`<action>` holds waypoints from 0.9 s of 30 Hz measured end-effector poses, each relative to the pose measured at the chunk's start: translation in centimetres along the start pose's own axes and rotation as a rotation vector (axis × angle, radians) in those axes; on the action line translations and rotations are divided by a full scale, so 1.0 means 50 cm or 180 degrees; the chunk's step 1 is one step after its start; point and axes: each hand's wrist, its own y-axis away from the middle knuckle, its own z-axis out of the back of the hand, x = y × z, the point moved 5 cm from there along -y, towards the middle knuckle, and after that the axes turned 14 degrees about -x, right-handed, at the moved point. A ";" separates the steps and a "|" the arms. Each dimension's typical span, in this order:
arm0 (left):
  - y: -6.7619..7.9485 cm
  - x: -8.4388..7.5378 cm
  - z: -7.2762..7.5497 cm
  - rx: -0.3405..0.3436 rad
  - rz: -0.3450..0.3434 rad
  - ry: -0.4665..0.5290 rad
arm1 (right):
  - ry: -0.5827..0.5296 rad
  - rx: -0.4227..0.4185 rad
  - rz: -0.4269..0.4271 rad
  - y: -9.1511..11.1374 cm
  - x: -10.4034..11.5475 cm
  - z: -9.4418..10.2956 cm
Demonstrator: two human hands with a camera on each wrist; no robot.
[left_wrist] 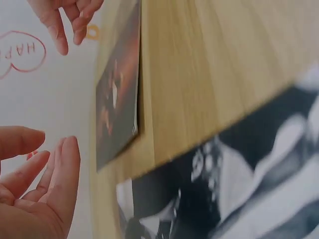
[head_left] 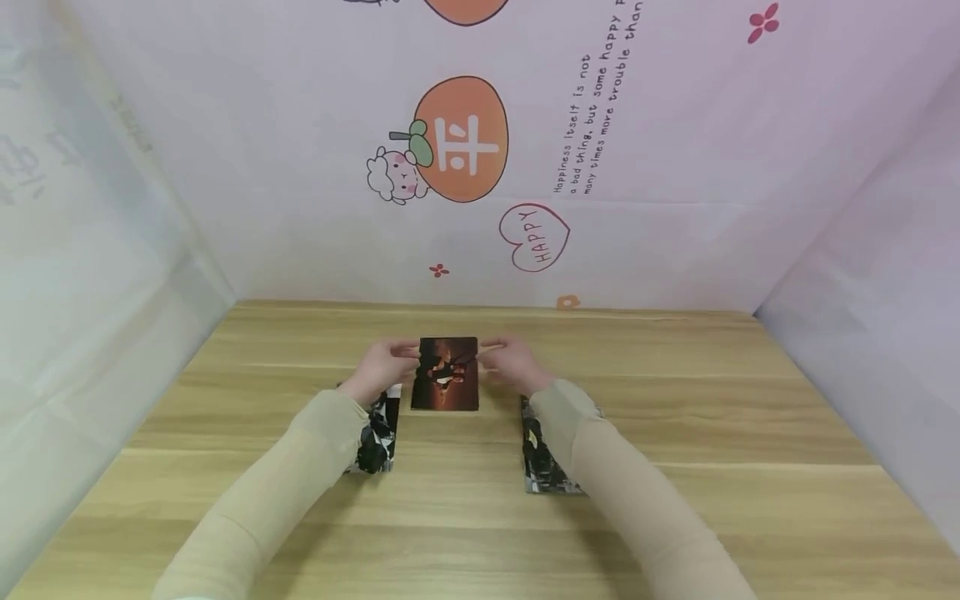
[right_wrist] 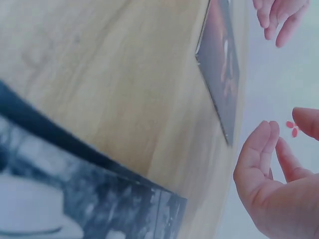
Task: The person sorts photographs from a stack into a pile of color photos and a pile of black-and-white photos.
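Observation:
In the head view a square, dark reddish-brown picture card (head_left: 445, 387) with a small figure on it lies flat on the table. My left hand (head_left: 384, 368) is at its left side and my right hand (head_left: 516, 364) at its right. Both wrist views show a gap between fingers and card; the left hand (left_wrist: 45, 199) and the right hand (right_wrist: 279, 194) have loosely bent fingers, with nothing between thumb and fingers. Under the left wrist lies a black-and-white picture (head_left: 381, 437), partly hidden. Another black-and-white picture (head_left: 542, 462) is partly covered by the right forearm.
The wood-grain table (head_left: 465, 533) meets a white printed cloth (head_left: 300, 167) at its back edge. Pale cloth walls stand on the left (head_left: 90, 250) and right (head_left: 885, 250). The cream-sleeved forearms reach in from the front, left (head_left: 262, 500) and right (head_left: 645, 500).

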 end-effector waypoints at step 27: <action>0.084 -0.028 -0.119 0.0177 -0.0169 0.0492 | -0.0134 0.0240 0.0197 0.097 -0.035 0.102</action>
